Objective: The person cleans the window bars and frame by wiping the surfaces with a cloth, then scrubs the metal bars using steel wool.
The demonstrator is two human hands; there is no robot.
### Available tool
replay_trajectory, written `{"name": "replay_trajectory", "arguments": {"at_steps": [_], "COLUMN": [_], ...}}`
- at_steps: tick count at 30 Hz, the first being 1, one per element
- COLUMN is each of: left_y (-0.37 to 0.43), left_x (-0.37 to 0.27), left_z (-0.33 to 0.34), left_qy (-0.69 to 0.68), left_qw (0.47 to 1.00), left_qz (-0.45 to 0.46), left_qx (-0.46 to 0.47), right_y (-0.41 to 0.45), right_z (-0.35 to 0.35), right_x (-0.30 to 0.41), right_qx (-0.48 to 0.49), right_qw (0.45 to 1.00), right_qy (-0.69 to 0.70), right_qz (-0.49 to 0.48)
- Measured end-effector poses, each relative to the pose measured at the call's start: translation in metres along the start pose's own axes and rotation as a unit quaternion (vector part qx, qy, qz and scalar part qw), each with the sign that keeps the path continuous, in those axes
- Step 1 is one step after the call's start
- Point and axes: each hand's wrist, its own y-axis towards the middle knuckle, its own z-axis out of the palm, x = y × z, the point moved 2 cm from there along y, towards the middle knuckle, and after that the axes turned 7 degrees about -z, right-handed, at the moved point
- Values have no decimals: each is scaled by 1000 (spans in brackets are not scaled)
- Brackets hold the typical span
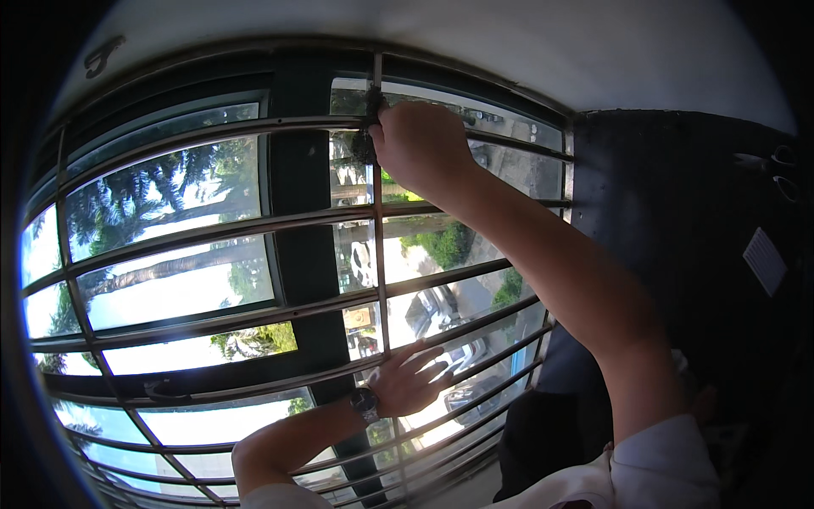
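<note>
My right hand point(426, 137) is closed on a dark, fuzzy scrubbing pad point(364, 145), possibly steel wool. The pad presses around a metal window bar point(378, 184) where it crosses another bar near the top of the grille. Part of the pad is hidden behind my fingers. Lower down, my left hand point(407, 382) lies against the bars with its fingers spread and nothing in it. A dark-faced wristwatch point(364, 404) is on my left wrist.
Behind the metal grille point(191, 235) are dark-framed window panes, with palm trees and parked vehicles outside. A dark window handle point(164, 389) sits on the frame. To the right, a dark surface point(648, 191) bears scissors-like loops point(785, 172) and a pale ridged object point(765, 261).
</note>
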Motion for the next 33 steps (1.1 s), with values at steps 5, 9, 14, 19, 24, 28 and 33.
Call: {"name": "replay_trajectory", "arguments": {"at_steps": [5,9,14,19,24,28,33], "left_y": [1,0,-1,-4,4,-1,0], "left_x": [1,2,5,2,1,1,4], "left_z": [1,2,4,1,1,0,1], "left_qy": [-10,-9,-6,-13,-6,9,8], "left_qw": [1000,1000,1000,1000,1000,999,999], "left_qz": [-6,4,6,-1,11,9,6], "left_qx": [1,-1,1,-9,-12,40,30], "right_y": [-10,5,-31,-34,-17,-12,-4], "right_z": [7,1,-30,7,-19,2,12], "right_x": [-3,-23,-116,-60,-86,-85,-68], "right_qx": [-98,-46,-116,-79,61,-62,-1], "right_qw": [995,999,969,990,991,987,994], "right_qy": [-8,4,186,83,-34,-31,88], "right_qz": [-23,4,117,-78,-118,-146,-71]}}
